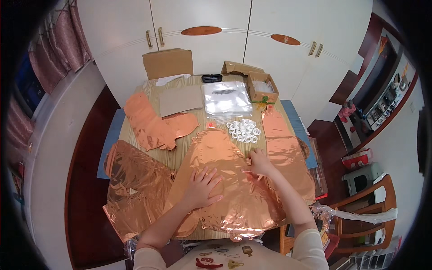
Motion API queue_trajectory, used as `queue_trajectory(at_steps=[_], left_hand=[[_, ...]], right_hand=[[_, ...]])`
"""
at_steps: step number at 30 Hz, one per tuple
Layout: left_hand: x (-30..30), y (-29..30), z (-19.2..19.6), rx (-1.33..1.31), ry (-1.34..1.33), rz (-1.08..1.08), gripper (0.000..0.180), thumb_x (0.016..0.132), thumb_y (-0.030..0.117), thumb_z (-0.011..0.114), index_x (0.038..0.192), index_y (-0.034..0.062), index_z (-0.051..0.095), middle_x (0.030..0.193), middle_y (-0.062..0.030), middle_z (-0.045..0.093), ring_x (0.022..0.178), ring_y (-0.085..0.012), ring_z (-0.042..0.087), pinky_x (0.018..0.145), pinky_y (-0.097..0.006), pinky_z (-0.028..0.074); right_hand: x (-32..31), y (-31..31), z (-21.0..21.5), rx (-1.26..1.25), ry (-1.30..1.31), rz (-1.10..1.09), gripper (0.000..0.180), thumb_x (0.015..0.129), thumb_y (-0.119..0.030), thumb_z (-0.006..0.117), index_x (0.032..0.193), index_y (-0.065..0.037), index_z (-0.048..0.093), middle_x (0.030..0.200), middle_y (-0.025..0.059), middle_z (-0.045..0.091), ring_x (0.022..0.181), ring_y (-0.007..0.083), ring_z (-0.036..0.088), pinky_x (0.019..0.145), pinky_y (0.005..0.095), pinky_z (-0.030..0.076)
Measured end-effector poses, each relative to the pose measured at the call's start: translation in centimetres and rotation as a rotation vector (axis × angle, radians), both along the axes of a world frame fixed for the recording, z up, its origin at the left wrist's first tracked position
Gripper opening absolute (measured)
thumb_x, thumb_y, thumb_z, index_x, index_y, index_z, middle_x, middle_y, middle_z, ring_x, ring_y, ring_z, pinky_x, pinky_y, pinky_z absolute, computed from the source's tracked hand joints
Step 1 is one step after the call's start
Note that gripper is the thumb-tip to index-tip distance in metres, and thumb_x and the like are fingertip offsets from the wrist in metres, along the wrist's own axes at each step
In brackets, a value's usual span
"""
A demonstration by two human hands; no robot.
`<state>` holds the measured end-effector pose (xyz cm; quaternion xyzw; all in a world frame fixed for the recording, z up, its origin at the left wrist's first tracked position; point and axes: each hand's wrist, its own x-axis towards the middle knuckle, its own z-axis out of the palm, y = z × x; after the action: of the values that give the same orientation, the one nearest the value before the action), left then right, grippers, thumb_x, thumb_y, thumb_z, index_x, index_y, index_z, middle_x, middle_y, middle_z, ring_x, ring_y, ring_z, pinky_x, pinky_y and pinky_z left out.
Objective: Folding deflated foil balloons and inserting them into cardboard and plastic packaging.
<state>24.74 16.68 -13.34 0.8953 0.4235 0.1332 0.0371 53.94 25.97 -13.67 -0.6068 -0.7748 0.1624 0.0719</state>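
Observation:
A flat, uninflated copper-coloured foil balloon (220, 148) lies in front of me across the table's near half. My left hand (201, 188) rests on it, palm down with fingers spread. My right hand (259, 163) is closed at the balloon's right edge, fingers bent as if pinching the foil; the fingertips are partly hidden. Just beyond that hand is a pile of small white rings (243, 130). More flat foil balloons flank this one: a crumpled foil balloon (155, 123) at the upper left, a creased foil balloon (135, 180) at the lower left, and a foil balloon (285, 155) on the right.
Along the back are clear plastic bags (227, 101), a cardboard sheet (180, 101), a small black tray-like object (212, 78) and an open cardboard box (263, 90). White cabinets (202, 49) stand behind the table. A wooden chair (378, 213) is at the right.

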Motion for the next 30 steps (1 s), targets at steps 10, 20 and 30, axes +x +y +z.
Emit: queue_trajectory(at_steps=[10,20,30], left_hand=[[-0.1,0.0,-0.2,-0.004,-0.005,0.004,0.072,0.085,0.063,0.057,0.141,0.0190,0.049,0.150,-0.0113,0.041,0.140,-0.0374,0.033,0.111,-0.061,0.023],[0.0,0.0,-0.4,0.020,-0.018,0.000,0.072,0.084,0.064,0.057,0.141,0.0203,0.049,0.149,-0.0117,0.042,0.139,-0.0406,0.033,0.110,-0.062,0.024],[-0.1,0.0,-0.1,0.000,-0.014,-0.005,0.071,0.085,0.063,0.056,0.140,0.0196,0.049,0.149,-0.0126,0.042,0.140,-0.0403,0.033,0.111,-0.062,0.023]], right_hand=[[0.2,-1.9,3.0,0.284,-0.023,0.038,0.022,0.081,-0.027,0.071,0.086,-0.007,0.065,0.098,0.0151,0.062,0.090,0.0378,0.061,0.079,0.0448,0.051],[1.4,-2.5,1.9,-0.669,1.029,-0.262,0.020,0.091,-0.015,0.058,0.105,0.000,0.059,0.100,0.0102,0.067,0.084,0.0275,0.068,0.071,0.0352,0.054],[-1.1,-5.9,0.3,0.209,0.197,0.335,0.037,0.082,-0.014,0.067,0.116,-0.001,0.062,0.130,0.0188,0.057,0.123,0.0335,0.051,0.101,0.0426,0.042]])
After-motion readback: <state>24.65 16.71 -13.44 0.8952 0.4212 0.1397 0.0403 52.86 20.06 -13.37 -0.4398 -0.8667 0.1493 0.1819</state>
